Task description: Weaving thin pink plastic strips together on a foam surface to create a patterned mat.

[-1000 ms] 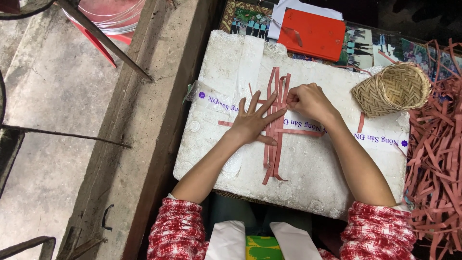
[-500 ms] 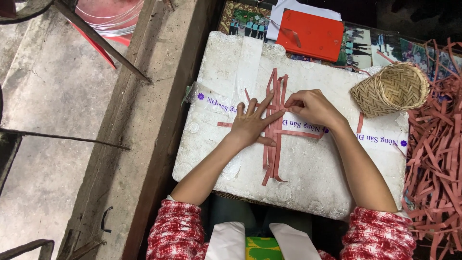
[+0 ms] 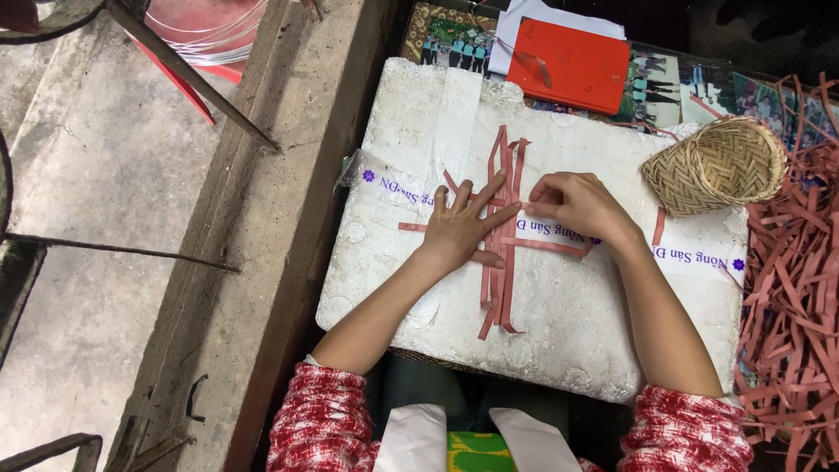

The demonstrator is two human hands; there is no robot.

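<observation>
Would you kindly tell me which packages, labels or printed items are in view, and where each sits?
Foam box: centre, under both hands, white, rectangular.
Tape band: across the box top, clear-white with purple print.
Red packet: top, behind the box, flat, rectangular.
Printed photos: top, under and beside the packet, multicoloured.

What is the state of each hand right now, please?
Left hand: open, fingers spread, pressing flat on the crossed red strips.
Right hand: fingers curled, pinching a strip at the crossing.

reddish strips [image 3: 502, 262], white foam board [image 3: 559, 323]
</observation>
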